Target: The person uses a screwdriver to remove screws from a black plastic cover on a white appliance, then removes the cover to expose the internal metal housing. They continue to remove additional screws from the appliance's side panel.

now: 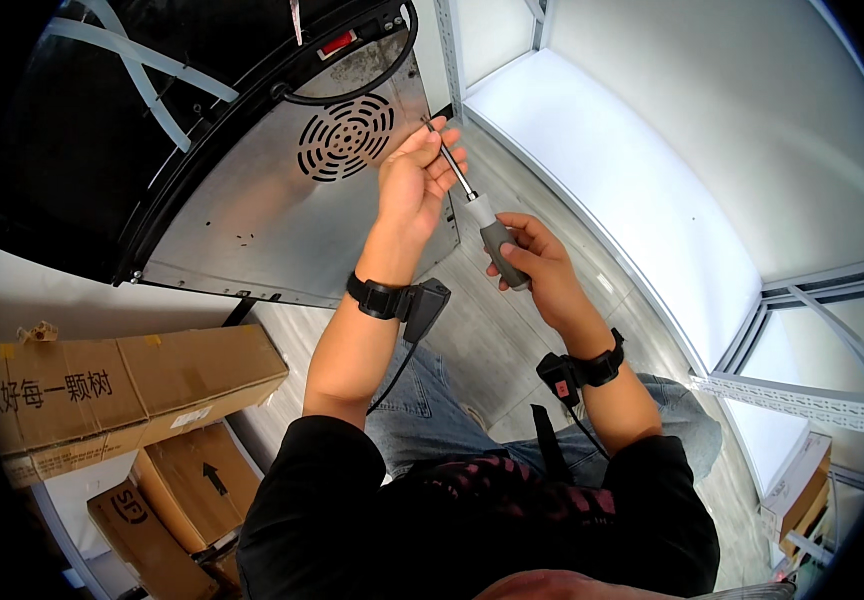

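Observation:
A screwdriver (pixel 456 171) with a grey handle slants up to the left, its tip at the right edge of a metal panel (pixel 282 215). My right hand (pixel 535 268) is wrapped round the handle. At the tip end, the thumb and forefinger of my left hand (pixel 414 180) close in a pinch beside the shaft, the other fingers loosely curled. Whatever lies between those fingertips is too small to make out. The panel belongs to a large black-edged machine and has a round vent (pixel 348 138) of curved slots, left of my left hand.
Above the vent are a red switch (pixel 337 44) and a looped black cable (pixel 400 75). White shelving (pixel 592 170) runs along the right. Cardboard boxes (pixel 202 375) are stacked at the lower left, and another box (pixel 797 490) sits low on the right. Both wrists wear cabled black devices.

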